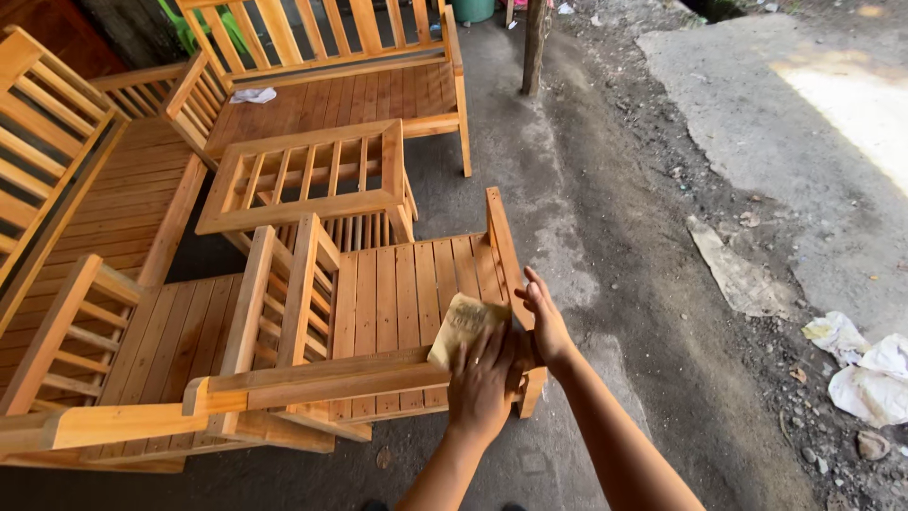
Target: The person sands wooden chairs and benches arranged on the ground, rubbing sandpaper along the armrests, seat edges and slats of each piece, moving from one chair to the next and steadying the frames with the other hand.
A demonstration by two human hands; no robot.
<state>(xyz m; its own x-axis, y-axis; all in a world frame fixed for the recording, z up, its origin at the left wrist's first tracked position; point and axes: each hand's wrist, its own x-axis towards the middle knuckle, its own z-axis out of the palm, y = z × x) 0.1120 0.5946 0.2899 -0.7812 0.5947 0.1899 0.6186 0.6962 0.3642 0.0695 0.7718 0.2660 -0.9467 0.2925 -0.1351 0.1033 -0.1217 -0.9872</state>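
Observation:
A small unfinished wooden chair with a slatted seat stands on the concrete floor right in front of me. My left hand presses a tan sheet of sandpaper against the chair's front rail, with its fingers lying over the sheet's lower edge. My right hand holds the chair's right side rail near its front corner, fingers stretched along the wood.
More bare-wood furniture is crowded to the left and behind: a second chair, a slatted table, a long bench and another bench. A post stands behind. Crumpled white rags lie on rough ground at the right.

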